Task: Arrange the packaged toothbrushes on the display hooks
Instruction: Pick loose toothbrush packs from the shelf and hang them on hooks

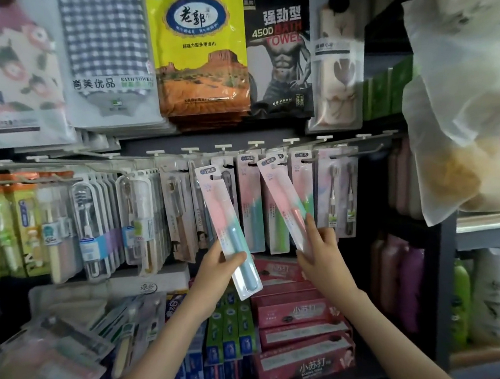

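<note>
My left hand (pixel 218 265) grips the lower part of a pink-and-teal packaged toothbrush (pixel 219 209), tilted with its top at a display hook (pixel 222 149). My right hand (pixel 318 249) pinches the bottom of a second pink packaged toothbrush (pixel 281 196), whose top hole sits by the neighbouring hook (pixel 256 146). Matching pink-and-green packs (pixel 251 207) hang just behind both. Whether either pack's hole is on its hook I cannot tell.
Other toothbrush packs (pixel 97 223) fill the hook rail to the left. Bagged towels (pixel 198 54) hang above. Toothpaste boxes (pixel 299 313) and loose toothbrush packs (pixel 61 344) lie on the shelf below. A plastic bag (pixel 468 109) hangs at the right, with bottles (pixel 403 285) beneath.
</note>
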